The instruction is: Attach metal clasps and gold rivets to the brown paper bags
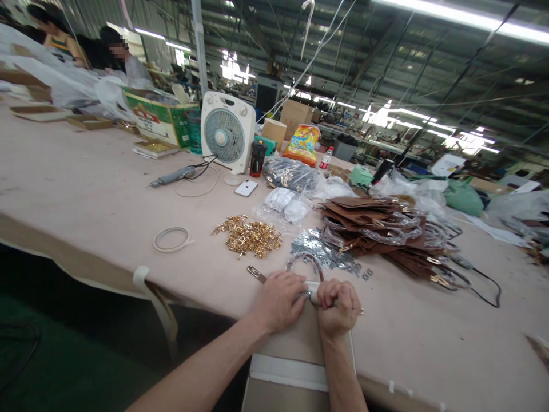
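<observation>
At the table edge, my left hand point(281, 300) is closed over the top of a tan bag point(295, 343), thumb towards my right hand. My right hand point(341, 306) makes a fist beside it, around something mostly hidden. A whitish piece with a metal part point(313, 292) shows between the two hands, and a small metal tip sticks out on the right. A brown strap with a metal fitting point(256, 273) juts out left of my left hand. Behind my hands rises a brown handle wrapped in clear plastic point(306, 257).
Gold fittings point(253, 236) and flat grey metal plates point(321, 252) lie in piles beyond my hands. Brown bag pieces point(381, 229) are stacked at right. A tape roll point(171, 240), electric screwdriver point(174, 176), phone point(246, 188) and fan point(227, 131) sit further left.
</observation>
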Motion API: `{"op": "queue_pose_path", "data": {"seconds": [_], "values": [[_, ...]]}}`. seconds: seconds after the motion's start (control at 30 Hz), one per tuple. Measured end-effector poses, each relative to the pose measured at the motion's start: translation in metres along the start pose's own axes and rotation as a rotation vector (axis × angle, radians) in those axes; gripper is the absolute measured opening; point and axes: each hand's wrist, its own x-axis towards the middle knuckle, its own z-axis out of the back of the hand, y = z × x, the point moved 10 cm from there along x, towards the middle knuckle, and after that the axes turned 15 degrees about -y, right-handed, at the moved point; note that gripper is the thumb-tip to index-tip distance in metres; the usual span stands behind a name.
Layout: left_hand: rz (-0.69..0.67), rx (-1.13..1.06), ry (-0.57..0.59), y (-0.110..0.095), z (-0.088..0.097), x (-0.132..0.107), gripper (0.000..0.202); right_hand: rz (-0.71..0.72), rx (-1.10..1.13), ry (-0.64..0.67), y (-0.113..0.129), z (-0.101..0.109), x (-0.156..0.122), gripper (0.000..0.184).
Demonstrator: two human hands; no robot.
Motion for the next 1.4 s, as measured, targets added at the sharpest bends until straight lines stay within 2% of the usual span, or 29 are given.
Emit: {"op": "queue_pose_path", "data": {"seconds": [0.27,0.47,0.7,0.77,0.83,0.93,1.03,1.17,1.27,1.4], "values": [[0.029,-0.029,0.023,0.001,0.0,0.002,0.014,0.206,-0.064,-0.063,0.011,-0.001,-0.015,0.035],[0.061,-0.01,0.049,0.006,-0.001,0.002,0.016,0.26,-0.158,-0.043,0.008,-0.009,-0.016,0.034],[0.049,-0.011,0.048,0.005,0.001,0.003,0.012,0.161,-0.505,-0.035,-0.021,-0.016,0.003,0.044],[0.035,-0.013,0.04,0.004,0.002,0.003,0.014,0.099,-0.538,-0.025,-0.029,-0.017,0.009,0.045],[0.02,-0.01,0.028,0.002,0.003,0.003,0.017,-0.01,-0.48,-0.023,-0.036,-0.017,0.016,0.046],[0.011,0.007,0.007,0.002,0.005,0.002,0.026,-0.135,-0.301,-0.09,-0.035,-0.009,0.027,0.045],[0.003,0.047,-0.001,0.001,0.005,0.001,0.031,-0.123,-0.202,-0.137,-0.025,-0.002,0.035,0.041],[-0.01,0.082,0.004,-0.001,0.004,0.0,0.031,-0.172,-0.227,-0.008,-0.035,-0.011,0.029,0.042],[-0.023,0.092,0.016,-0.003,0.004,0.001,0.026,-0.188,-0.298,0.035,-0.044,-0.017,0.023,0.046],[-0.029,0.099,0.018,-0.005,0.006,0.002,0.024,-0.15,-0.307,0.062,-0.034,-0.028,0.024,0.048]]}}
